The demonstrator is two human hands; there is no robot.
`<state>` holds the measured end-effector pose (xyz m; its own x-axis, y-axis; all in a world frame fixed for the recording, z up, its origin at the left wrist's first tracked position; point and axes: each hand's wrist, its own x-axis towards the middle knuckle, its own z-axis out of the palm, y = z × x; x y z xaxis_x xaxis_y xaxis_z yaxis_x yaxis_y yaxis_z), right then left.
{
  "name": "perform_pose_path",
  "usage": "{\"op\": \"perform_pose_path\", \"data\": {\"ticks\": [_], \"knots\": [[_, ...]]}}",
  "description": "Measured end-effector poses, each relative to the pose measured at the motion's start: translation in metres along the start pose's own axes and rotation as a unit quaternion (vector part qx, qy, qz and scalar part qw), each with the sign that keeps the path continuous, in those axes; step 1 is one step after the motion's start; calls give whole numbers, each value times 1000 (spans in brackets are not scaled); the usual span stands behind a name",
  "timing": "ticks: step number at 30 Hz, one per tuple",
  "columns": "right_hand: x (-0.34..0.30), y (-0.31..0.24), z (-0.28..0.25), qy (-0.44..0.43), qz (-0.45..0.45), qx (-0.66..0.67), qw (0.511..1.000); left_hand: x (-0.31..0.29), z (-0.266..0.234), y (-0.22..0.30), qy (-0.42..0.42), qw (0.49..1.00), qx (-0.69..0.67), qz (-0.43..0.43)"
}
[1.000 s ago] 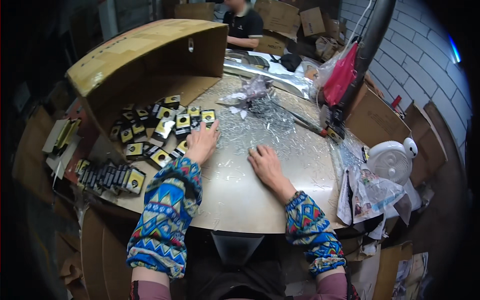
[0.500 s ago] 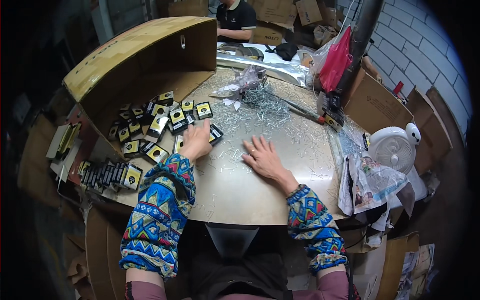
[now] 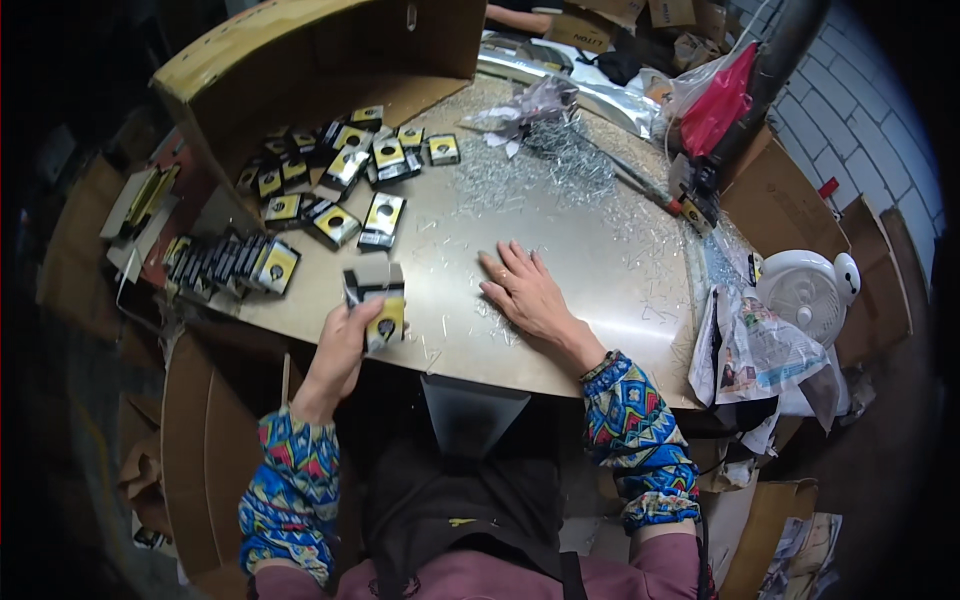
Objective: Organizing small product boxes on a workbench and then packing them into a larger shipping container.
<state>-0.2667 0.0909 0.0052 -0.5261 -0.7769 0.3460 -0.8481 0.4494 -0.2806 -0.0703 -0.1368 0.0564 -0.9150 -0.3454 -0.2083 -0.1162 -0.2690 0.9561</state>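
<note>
My left hand point(image 3: 338, 350) is closed around a small black-and-yellow box point(image 3: 386, 322) above the table's near edge. The box's far end looks open, with a greyish flap raised, but motion blurs it. My right hand point(image 3: 535, 300) lies with fingers spread on the metal tabletop point(image 3: 450, 345), beside a few loose wire pieces point(image 3: 492, 325). Nothing shows in that hand. Past my left hand, a single similar box point(image 3: 381, 222) lies flat, nearest of a loose pile of boxes point(image 3: 345, 165).
A large cardboard carton point(image 3: 330, 60) lies open at the far left. Boxes stand in a row point(image 3: 235, 265) at the left edge. A heap of thin shiny wire pieces point(image 3: 570, 150) covers the far middle. A white fan point(image 3: 803, 295) and newspaper point(image 3: 755, 345) are at right.
My left hand has drawn back from the pile toward me, now holding a box. My right hand stays on the tabletop. The view has tilted downward.
</note>
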Motion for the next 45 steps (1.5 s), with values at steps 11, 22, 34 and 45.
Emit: {"op": "perform_pose_path", "data": {"ticks": [11, 22, 34, 45], "knots": [[-18, -62, 8, -42, 12, 44, 998, -119, -9, -158, 81, 962, 7, -260], [-89, -155, -1, -13, 73, 0, 997, -136, 52, -196, 38, 944, -108, -310], [-143, -142, -27, -40, 90, 199, 975, -153, 60, -182, -20, 977, 133, -164], [-178, -168, -3, -169, 91, 389, 901, -164, 28, -192, -28, 877, 468, 110]]}}
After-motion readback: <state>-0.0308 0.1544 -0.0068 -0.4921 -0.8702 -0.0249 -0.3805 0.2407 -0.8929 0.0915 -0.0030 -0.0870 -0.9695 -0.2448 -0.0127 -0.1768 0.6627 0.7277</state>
